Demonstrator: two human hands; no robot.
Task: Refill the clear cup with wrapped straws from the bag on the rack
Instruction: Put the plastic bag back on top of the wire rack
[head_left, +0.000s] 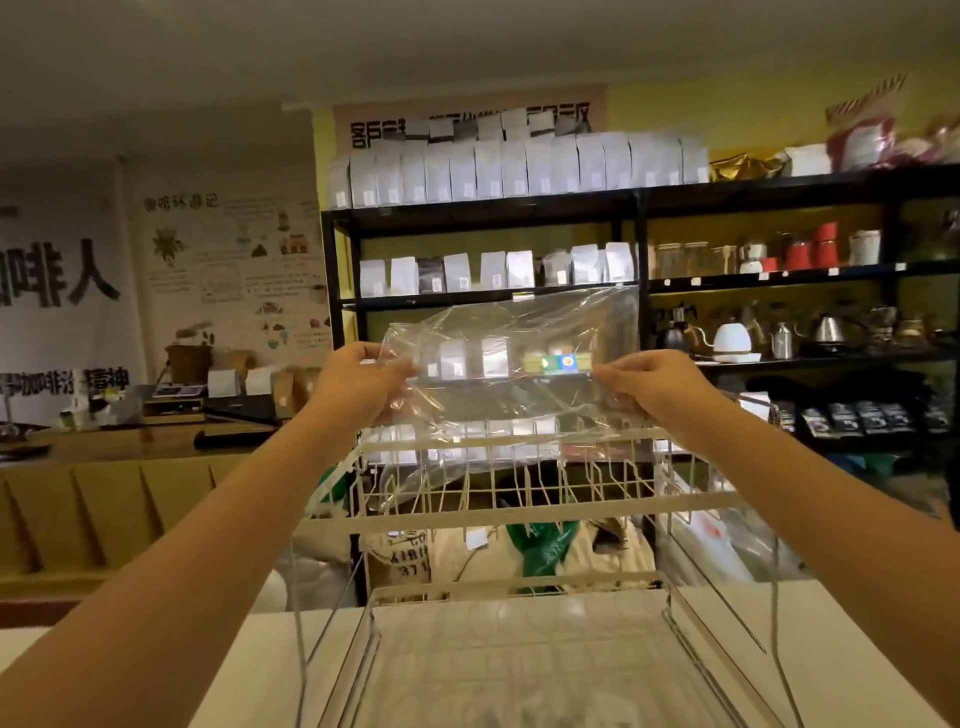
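A clear plastic bag (519, 343) with a small green and blue label is stretched flat in the air above the white wire rack (524, 512). My left hand (358, 382) pinches its left edge and my right hand (649, 384) pinches its right edge. The bag looks see-through; I cannot make out any wrapped straws in it. The clear cup is out of view. The rack's top tier is just below the bag, and its lower tier stands on a white counter (249, 670).
Black shelving (639, 208) behind the rack holds white pouches, kettles and red canisters. Sacks (405, 561) lie on the floor beyond the counter. A wooden counter (104, 452) with boxes runs along the left.
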